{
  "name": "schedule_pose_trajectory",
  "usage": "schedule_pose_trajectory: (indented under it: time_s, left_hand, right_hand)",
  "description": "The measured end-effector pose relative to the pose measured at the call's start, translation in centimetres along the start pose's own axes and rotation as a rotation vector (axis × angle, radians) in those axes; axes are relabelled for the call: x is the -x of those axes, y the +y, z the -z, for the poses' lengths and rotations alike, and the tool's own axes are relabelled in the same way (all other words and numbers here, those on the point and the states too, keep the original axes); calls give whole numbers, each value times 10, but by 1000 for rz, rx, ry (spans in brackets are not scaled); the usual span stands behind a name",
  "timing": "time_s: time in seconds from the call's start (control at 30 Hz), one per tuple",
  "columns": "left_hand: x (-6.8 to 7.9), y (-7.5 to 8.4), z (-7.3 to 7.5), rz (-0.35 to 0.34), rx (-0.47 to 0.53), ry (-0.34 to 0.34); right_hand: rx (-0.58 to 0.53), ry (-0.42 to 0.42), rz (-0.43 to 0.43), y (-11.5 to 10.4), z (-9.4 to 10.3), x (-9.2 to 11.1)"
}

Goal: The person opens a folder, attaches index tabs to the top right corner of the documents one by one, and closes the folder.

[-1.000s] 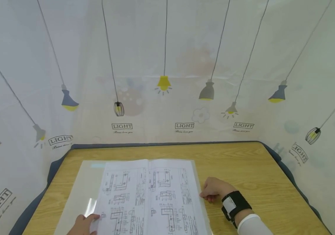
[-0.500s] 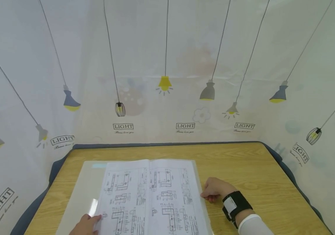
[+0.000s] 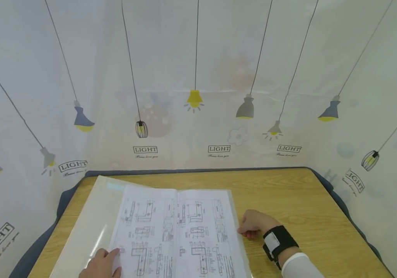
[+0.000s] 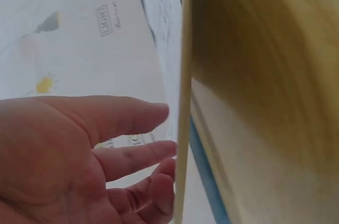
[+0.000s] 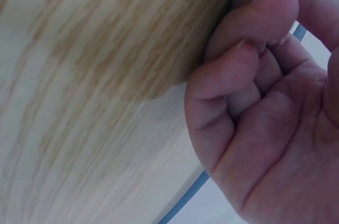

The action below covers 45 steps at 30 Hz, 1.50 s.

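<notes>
An open folder (image 3: 81, 222) of printed line drawings lies before me on the wooden table, its left cover slanting up at the far corner. My left hand (image 3: 101, 264) is at the outer edge of the left page (image 3: 142, 231), its fingertips touching there. In the left wrist view the thumb and index finger of the left hand (image 4: 79, 155) are apart, beside the thin edge (image 4: 184, 86) of the folder. My right hand (image 3: 255, 224) has curled fingers and holds the folder's right edge with its fingertips. Its palm faces the right wrist camera, where the pinch itself is hidden.
The wooden table (image 3: 323, 231) has a dark blue border (image 3: 198, 170). A pale curtain-like wall (image 3: 184, 46) printed with lamps surrounds its far and side edges. A black strap (image 3: 280, 243) is round the right wrist.
The folder's left cover has lifted, with its far corner higher than before. My left hand has shifted slightly on the left page's edge. The right hand keeps its place.
</notes>
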<state>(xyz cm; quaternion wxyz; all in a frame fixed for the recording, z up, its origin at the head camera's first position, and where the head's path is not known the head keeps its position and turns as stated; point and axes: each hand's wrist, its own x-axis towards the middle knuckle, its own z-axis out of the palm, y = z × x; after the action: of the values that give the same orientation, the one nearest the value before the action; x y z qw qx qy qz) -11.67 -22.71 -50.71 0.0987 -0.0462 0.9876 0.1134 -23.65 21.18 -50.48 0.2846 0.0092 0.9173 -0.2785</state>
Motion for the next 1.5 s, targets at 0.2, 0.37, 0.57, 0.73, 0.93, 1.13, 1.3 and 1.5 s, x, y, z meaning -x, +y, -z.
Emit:
schedule_pose_trajectory:
  time_s: [0.2,0.37,0.57,0.73,0.93,1.13,1.3,1.5]
  left_hand:
    - [11,25,20,-32,24,57]
    - [20,47,29,-171,29,167]
    - [28,95,32,-403,69,372]
    - [25,135,26,-555,88,276]
    - [10,176,18,-647,83,121]
    - [-12,203,14,-670,11,79]
    - [-37,211,7,-665,-66,77]
    - [-63,205,-1,-624,-182,90]
  right_hand:
    - [7,3,14,-1,-2,0]
    - [8,4,24,-1,-2,-1]
    - [2,18,14,1,-1,-1]
    - [-9,16,15,1,-1,-1]
    - [-2,12,5,0,-1,0]
    - [-6,12,-1,1,0,0]
    - [0,9,2,2,0,-2]
    - [-2,12,-3,2,-1,-4]
